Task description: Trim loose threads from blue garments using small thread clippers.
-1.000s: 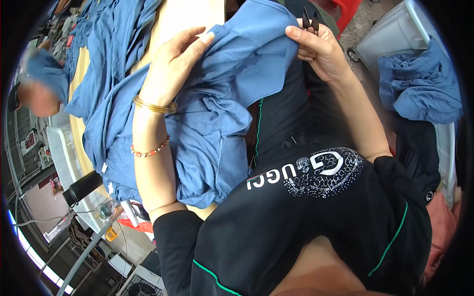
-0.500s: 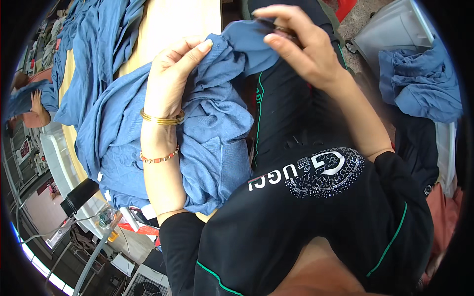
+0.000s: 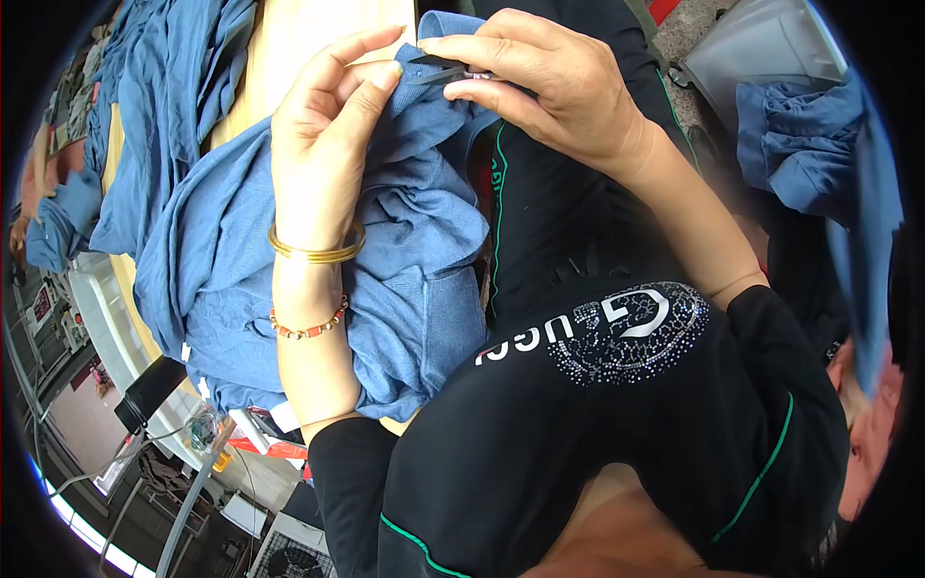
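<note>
A blue knit garment lies bunched over my lap and the wooden table edge, under my left forearm. My left hand pinches the garment's upper edge between thumb and fingers, with the index finger lifted away. Closed around a small pair of thread snips, my right hand holds their dark blades parted over the fabric, close to my left fingertips. Any thread between the blades is too fine to make out.
More blue garments are heaped on the pale wooden table to the left. A grey plastic bin stands at the far right, with blue cloth at its edge. People handle cloth at both sides.
My right hand has moved left, bringing the snips to the fabric edge by my left fingers. My left index finger has lifted. Blue cloth at the far right has shifted, hanging lower.
</note>
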`<state>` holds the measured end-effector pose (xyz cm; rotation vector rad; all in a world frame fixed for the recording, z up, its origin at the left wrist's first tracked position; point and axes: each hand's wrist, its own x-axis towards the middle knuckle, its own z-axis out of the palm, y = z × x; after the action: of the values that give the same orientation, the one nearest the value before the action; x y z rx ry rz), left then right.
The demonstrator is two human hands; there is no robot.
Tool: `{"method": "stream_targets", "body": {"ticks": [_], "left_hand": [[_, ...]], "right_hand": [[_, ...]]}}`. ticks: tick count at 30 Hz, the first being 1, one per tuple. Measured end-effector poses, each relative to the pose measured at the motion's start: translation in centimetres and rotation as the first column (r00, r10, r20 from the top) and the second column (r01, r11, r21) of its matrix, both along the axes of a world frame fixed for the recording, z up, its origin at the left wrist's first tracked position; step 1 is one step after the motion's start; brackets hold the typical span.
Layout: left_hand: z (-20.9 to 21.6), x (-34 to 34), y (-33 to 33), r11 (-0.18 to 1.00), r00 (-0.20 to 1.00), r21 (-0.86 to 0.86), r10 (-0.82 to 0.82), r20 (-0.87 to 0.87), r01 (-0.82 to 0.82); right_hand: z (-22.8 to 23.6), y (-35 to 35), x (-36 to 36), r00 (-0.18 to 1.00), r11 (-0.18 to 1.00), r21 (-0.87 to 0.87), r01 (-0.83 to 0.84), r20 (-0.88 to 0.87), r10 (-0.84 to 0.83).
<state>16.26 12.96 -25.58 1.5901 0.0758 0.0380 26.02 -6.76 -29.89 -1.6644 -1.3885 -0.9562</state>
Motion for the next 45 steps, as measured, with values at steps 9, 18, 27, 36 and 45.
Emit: {"method": "stream_targets", "body": {"ticks": [9, 18, 27, 36, 45], "left_hand": [[-0.1, -0.2, -0.2, 0.989, 0.999, 0.149, -0.015, 0.040, 0.009], [0.1, -0.5, 0.0, 0.976, 1.000, 0.217, 0.020, 0.006, -0.021], [2.9, -1.4, 2.2, 0.902, 0.967, 0.355, 0.201, 0.157, -0.245], [1.4, -1.7, 2.8, 0.629, 0.997, 0.775, -0.004, -0.076, 0.062], [1.9, -2.3, 2.6, 0.540, 0.985, 0.837, -0.170, 0.007, 0.088]], "right_hand": [[-0.2, -0.1, -0.2, 0.995, 0.999, 0.001, -0.040, -0.087, 0.040], [0.0, -0.3, -0.1, 0.999, 0.999, 0.032, -0.033, -0.018, 0.034], [-1.4, -0.5, 0.7, 0.958, 0.964, 0.218, -0.149, -0.210, 0.196], [-0.9, 0.5, -0.3, 0.963, 0.979, 0.158, -0.129, -0.217, 0.162], [-1.7, 1.0, -0.8, 0.974, 0.990, 0.095, -0.107, -0.192, 0.123]]}}
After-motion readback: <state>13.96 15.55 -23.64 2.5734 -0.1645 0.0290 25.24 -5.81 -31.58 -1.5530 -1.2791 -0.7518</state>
